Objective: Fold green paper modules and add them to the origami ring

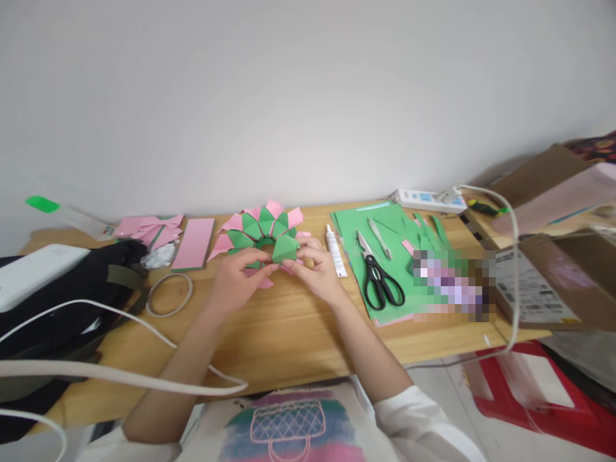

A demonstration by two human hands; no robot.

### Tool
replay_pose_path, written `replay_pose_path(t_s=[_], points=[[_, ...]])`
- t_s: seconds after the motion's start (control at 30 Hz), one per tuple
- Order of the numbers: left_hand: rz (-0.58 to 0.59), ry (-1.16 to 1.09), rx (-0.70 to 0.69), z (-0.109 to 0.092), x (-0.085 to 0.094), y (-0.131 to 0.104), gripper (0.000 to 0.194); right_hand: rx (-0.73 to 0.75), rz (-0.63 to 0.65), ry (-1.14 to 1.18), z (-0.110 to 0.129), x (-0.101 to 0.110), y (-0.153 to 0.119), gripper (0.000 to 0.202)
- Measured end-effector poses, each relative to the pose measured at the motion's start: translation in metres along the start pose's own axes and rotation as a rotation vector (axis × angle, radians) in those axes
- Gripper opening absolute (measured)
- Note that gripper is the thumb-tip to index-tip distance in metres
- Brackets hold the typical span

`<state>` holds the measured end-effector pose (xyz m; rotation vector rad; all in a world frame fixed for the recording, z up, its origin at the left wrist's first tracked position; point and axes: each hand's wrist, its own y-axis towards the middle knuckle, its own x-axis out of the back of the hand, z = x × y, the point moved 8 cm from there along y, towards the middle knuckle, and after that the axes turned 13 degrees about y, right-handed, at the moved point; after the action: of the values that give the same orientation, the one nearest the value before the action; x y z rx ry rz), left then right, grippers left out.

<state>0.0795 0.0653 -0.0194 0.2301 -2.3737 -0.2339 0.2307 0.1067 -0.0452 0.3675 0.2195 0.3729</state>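
A ring-shaped folded paper piece [251,226], green inside with pink points around its outside, rests on the wooden table near the wall. At its near right side, a green folded paper piece [285,248] is held between both hands. My left hand [239,277] pinches the left edge of that green piece with its fingers closed. From the right, my right hand [315,269] grips its other edge, thumb at the lower corner. Whether the green piece is joined to the ring cannot be made out. A white glue tube [335,251] lies just right of my right hand.
Black-handled scissors [378,279] and a cutter [380,239] lie on green sheets [351,224] at right. Pink strips [192,242], a tape ring [169,295] and a black bag [72,308] are left. White cables [144,380] cross in front; a power strip [428,200] sits behind.
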Motion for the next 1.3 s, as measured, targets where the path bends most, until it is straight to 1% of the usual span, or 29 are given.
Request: replay_pose_path(t_s=[0.17,0.53,0.67,0.77,0.93,1.3], points=[[0.015,0.015,-0.012,-0.0006,-0.0011,-0.0002,0.018,0.002,-0.001,-0.003,0.0004,-0.0007,0.0004,0.024],[0.057,0.038,-0.019,-0.004,-0.0032,0.0006,0.018,0.008,0.003,-0.017,0.0024,-0.0003,-0.0001,0.017],[0.121,0.047,-0.026,-0.0043,-0.0072,0.0003,0.017,-0.002,0.021,-0.021,0.0033,-0.0008,0.0004,0.023],[0.142,0.063,-0.028,-0.0027,-0.0085,0.0002,0.017,-0.008,0.034,-0.02,0.0038,-0.001,0.0002,0.026],[0.152,0.079,-0.03,-0.0012,-0.0091,0.0,0.018,-0.019,0.044,-0.031,0.0032,-0.0016,-0.0001,0.027],[0.116,0.076,-0.05,-0.0073,-0.0079,0.0,0.017,-0.012,0.04,-0.043,0.0027,-0.0011,-0.0001,0.029]])
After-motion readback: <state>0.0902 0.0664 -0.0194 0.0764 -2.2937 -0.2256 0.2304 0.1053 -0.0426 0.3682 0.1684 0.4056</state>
